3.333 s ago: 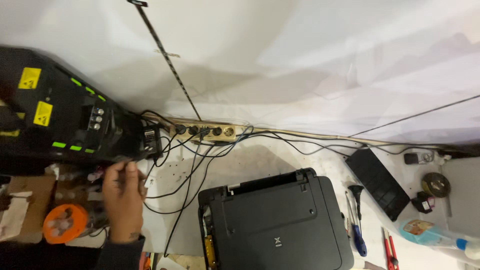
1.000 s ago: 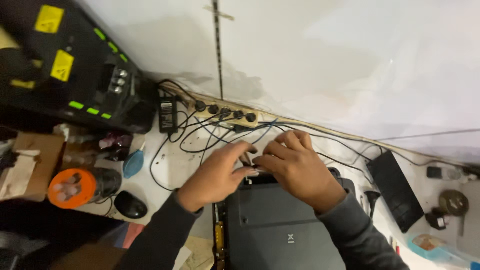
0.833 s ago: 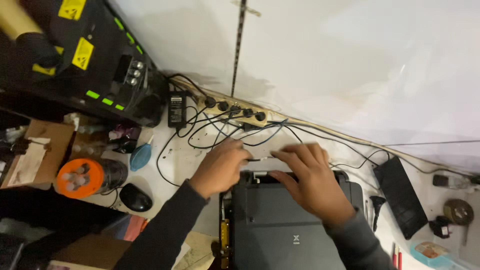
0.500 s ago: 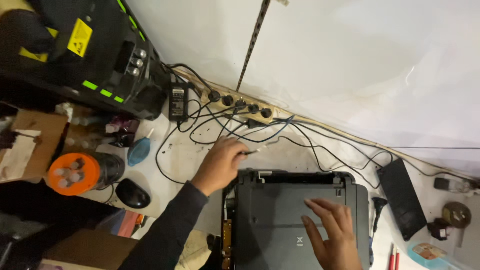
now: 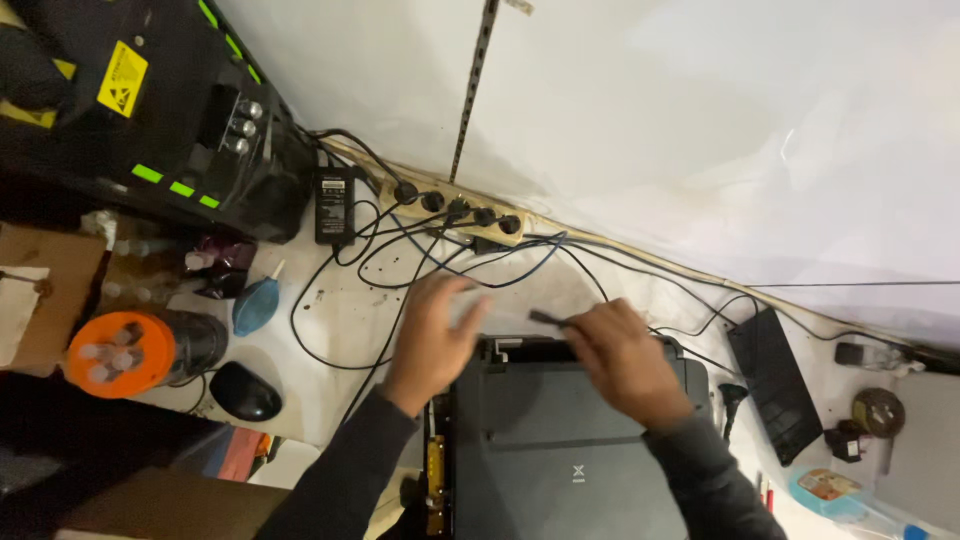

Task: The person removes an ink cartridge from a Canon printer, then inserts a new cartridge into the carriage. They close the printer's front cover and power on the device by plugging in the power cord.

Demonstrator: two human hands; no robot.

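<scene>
Printer: dark grey box-shaped plastic printer point(image 5: 565, 440) lies nearest on the white table point(image 5: 340, 320), its long side running left to right, the rear edge toward the wall.
Right hand: right hand point(image 5: 625, 360) rests over the rear right part of the printer; its fingers point(image 5: 580, 325) pinch a small dark flat plug point(image 5: 545, 318), which points left along the rear edge.
Left hand: left hand point(image 5: 435, 330) is blurred beside the rear left corner, fingers half spread, holding nothing as far as I can tell.
Key relation: the plug lies between both hands, just above the rear edge; the right hand is the nearer one.
Behind: black cables point(image 5: 400, 250) run to a beige power strip point(image 5: 455, 210) along the white wall point(image 5: 700, 120).
</scene>
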